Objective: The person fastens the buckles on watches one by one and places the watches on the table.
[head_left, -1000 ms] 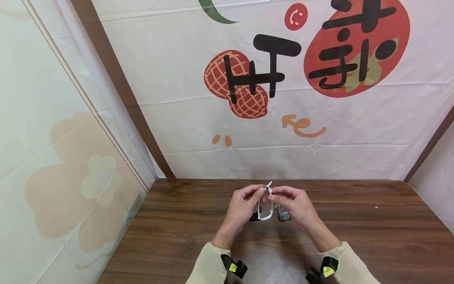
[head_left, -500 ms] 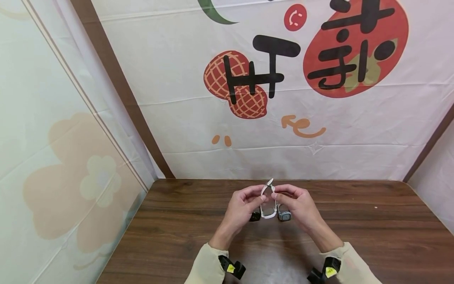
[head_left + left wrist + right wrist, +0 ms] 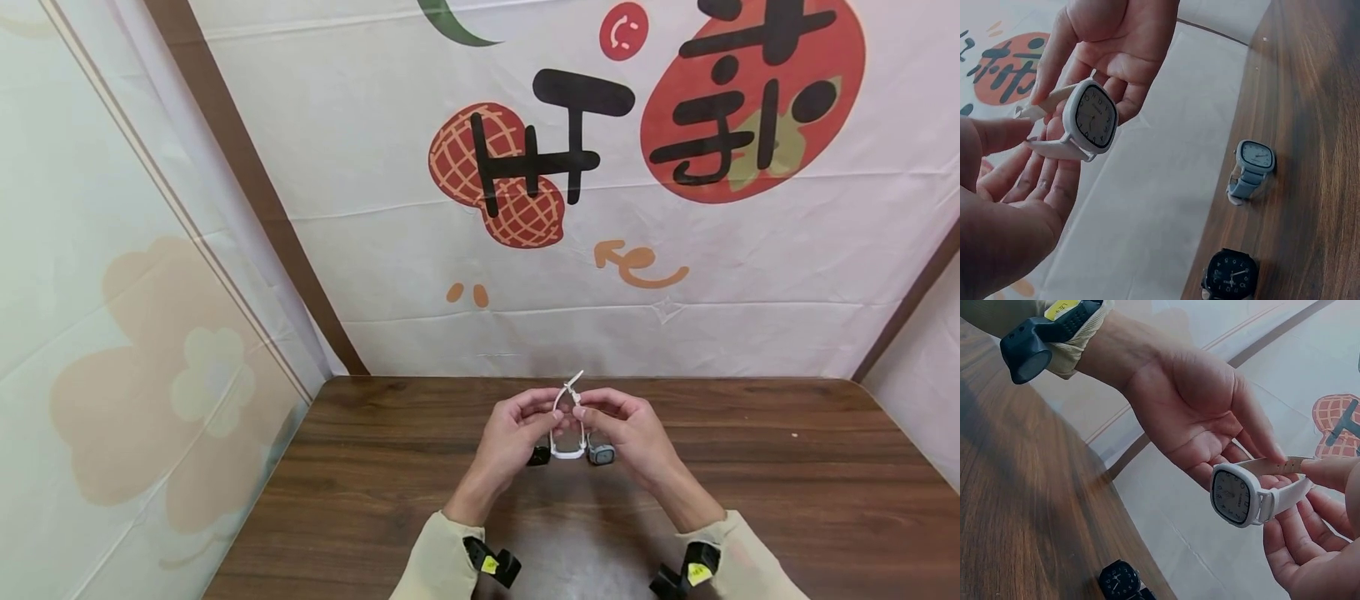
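Observation:
A white wristwatch with a rounded-square dial is held up above the table, dial downward in the head view, its strap bent into a loop. My left hand pinches one strap half between thumb and fingers. The other half is pinched by my right hand. Above the fingers the strap ends cross, and a tip sticks out up and to the right. In the right wrist view, holes show in the strap near the thumbs. Fingers partly cover the buckle area in the left wrist view.
On the wooden table, a black watch lies behind the left hand and a grey-blue watch behind the right. A printed cloth hangs along the table's back edge. Black devices are strapped at both wrists.
The left thumb has slid lower along the strap. The watch has shifted slightly up and right, its strap ends now cross more openly, and the tip reaches farther up. The right hand is nearly still.

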`<state>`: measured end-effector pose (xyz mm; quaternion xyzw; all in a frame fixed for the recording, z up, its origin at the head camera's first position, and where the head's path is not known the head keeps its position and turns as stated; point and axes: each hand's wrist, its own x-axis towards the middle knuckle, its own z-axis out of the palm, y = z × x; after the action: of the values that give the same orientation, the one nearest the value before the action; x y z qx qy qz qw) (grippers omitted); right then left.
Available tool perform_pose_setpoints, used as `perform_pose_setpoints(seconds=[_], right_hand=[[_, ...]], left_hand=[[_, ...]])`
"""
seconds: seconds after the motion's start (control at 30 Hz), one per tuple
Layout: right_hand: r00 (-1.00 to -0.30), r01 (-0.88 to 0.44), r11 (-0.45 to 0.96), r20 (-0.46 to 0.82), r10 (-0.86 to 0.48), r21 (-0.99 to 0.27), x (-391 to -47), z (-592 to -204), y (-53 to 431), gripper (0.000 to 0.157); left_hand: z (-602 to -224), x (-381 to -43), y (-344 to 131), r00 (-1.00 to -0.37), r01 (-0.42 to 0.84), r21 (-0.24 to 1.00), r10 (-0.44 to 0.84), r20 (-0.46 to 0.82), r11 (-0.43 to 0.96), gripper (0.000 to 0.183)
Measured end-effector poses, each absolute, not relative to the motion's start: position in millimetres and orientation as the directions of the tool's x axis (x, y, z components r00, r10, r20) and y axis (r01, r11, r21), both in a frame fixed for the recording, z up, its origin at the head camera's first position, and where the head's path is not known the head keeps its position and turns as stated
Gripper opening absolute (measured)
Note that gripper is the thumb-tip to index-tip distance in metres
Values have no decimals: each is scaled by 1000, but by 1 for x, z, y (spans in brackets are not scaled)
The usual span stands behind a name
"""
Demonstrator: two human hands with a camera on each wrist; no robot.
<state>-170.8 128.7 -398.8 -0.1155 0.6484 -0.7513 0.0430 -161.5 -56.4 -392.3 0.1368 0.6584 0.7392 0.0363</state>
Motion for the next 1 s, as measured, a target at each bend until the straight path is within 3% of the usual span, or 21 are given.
perform_pose_setpoints(seconds=[0.27,0.63,1.0], right_hand=[[-971,-86,-163,119,-206,-983,-172,-399,131,11],[-985,-33,-161,60,-165,-986,-174,-397,131,13],[-971,-51,-228,102,-218,-972,-173,-398,133,11]], left_hand=[[-394,-163,-57,-955,135,986,254,156,-96,32],[-392,-164,-58,-951,121,992,281,129,-44,36],[-394,-164,-55,-957,141,988,248,151,-59,32]])
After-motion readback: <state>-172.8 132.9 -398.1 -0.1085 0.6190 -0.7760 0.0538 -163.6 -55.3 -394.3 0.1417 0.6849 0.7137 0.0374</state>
